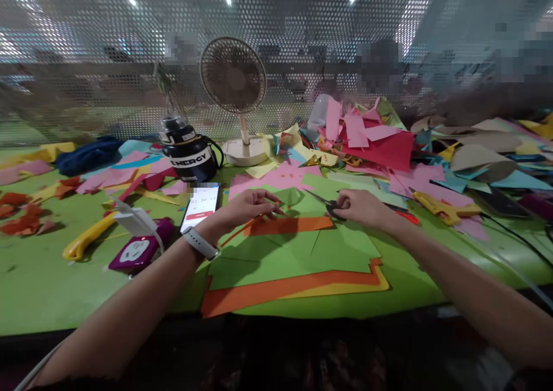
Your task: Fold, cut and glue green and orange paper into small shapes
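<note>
Over a stack of coloured paper, my left hand [258, 202] has its fingers bent round the edge of a small green piece of paper [294, 197]. The exact pinch is hard to see. My right hand [355, 205] grips a pair of dark scissors [329, 205] by the handles, blades pointing left toward that piece. Beneath both hands lie green sheets [285, 255] with an orange strip [289, 226] on top. Orange paper [242, 299] and yellow paper [345, 288] show below the green at the front edge.
A phone [201, 204], a purple power socket [137, 250] and a yellow-handled tool [88, 238] lie left. A black bottle [190, 152] and a fan [235, 80] stand behind. Paper scraps [371, 135] pile up at the back right. A yellow glue gun [447, 208] lies right.
</note>
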`<state>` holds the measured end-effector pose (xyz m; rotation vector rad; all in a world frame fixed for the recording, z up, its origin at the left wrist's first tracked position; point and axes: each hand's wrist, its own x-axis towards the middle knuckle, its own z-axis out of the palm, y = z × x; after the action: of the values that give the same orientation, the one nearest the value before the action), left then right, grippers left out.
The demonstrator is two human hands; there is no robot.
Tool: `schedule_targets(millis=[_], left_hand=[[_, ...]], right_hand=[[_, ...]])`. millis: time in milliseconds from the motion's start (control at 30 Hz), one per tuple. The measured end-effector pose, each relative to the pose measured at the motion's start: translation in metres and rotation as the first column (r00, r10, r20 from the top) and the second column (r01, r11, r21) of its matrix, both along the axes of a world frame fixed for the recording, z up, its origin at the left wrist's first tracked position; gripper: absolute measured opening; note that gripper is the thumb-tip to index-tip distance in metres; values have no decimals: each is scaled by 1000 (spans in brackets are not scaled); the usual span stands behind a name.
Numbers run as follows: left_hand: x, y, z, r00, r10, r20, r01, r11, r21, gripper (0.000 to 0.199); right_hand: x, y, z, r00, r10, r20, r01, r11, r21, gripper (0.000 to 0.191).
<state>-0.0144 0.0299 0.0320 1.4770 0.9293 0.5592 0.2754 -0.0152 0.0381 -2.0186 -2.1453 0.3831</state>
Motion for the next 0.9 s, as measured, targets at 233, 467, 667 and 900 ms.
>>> schedule_targets(millis=[233,467,667,900], left_hand=[[0,-2,13,981,131,141,-123,990,-63,15],[11,4,12,895,370,249,-335,926,-172,9],[11,12,15,888,408,213,-405,912,-60,17],[1,49,19,748,647,149,-629,619,471,32]], right_hand=[[3,-4,0,996,-24,90,18,997,69,16],[6,-3,-3,992,-21,123,14,998,58,17],[5,-3,-2,991,-4,133,0,999,35,13],[3,-5,5,984,-20,178,14,999,31,10]])
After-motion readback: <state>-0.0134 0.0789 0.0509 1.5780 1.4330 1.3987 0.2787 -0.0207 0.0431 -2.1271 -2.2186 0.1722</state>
